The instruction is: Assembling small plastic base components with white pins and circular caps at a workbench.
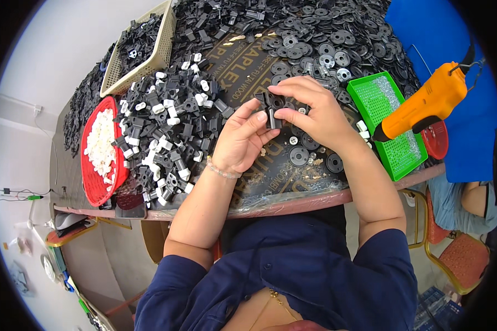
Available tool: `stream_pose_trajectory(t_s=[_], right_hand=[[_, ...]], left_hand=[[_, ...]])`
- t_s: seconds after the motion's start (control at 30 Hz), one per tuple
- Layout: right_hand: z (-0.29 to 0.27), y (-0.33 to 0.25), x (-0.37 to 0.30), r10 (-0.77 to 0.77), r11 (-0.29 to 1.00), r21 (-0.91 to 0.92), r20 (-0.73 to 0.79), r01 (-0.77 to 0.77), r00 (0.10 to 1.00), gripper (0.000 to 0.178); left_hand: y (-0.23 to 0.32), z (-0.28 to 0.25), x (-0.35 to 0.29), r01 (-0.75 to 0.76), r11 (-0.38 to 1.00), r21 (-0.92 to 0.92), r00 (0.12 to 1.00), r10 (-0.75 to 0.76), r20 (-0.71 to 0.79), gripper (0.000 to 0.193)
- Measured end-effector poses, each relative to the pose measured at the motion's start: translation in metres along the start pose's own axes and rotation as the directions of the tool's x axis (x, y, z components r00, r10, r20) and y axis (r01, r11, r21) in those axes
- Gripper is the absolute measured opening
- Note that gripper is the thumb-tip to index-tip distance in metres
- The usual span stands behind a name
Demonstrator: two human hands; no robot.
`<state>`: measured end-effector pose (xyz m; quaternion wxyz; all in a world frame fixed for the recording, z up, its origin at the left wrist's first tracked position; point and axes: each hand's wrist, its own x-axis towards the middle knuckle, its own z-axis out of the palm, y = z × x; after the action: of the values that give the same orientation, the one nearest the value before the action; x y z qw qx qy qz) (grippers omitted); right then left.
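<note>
Over the middle of the table, both my hands close round a black plastic part [274, 117] with a tube-like lower end. My left hand [243, 135] pinches it from the left, thumb against its side. From the right, my right hand [312, 107] grips its upper side between thumb and fingers, which hide some of it. Left of my hands spreads a heap of black plastic parts [165, 132], several with white pieces fitted. Black round discs [299, 156] lie on the table just below my right hand.
An orange electric screwdriver [425, 102] hangs at the right over a green basket [364, 91] of small screws. At the left stand a red basket [88, 165] of white pieces and a cream basket [160, 49] of black parts. More discs [337, 38] cover the far side.
</note>
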<state>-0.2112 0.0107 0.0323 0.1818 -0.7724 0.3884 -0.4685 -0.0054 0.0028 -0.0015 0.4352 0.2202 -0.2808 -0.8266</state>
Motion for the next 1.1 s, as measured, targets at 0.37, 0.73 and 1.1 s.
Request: stream_pose_trajectory(t_s=[0.37, 0.73, 1.1], right_hand=[[-0.003, -0.002, 0.001, 0.033, 0.999, -0.012, 0.015, -0.033, 0.999, 0.038], [-0.009, -0.009, -0.002, 0.526, 0.744, 0.291, 0.300, -0.602, 0.796, 0.019], [-0.082, -0.001, -0.061, 0.572, 0.507, -0.806, 0.049, -0.306, 0.819, 0.020]], left_hand=[[-0.003, 0.013, -0.008, -0.089, 0.960, 0.264, 0.991, 0.060, 0.116, 0.036], [-0.005, 0.012, -0.014, -0.238, 0.463, 0.854, 0.954, 0.275, 0.117, 0.017], [0.001, 0.000, -0.004, -0.214, 0.965, 0.151, 0.972, 0.226, -0.066, 0.022]])
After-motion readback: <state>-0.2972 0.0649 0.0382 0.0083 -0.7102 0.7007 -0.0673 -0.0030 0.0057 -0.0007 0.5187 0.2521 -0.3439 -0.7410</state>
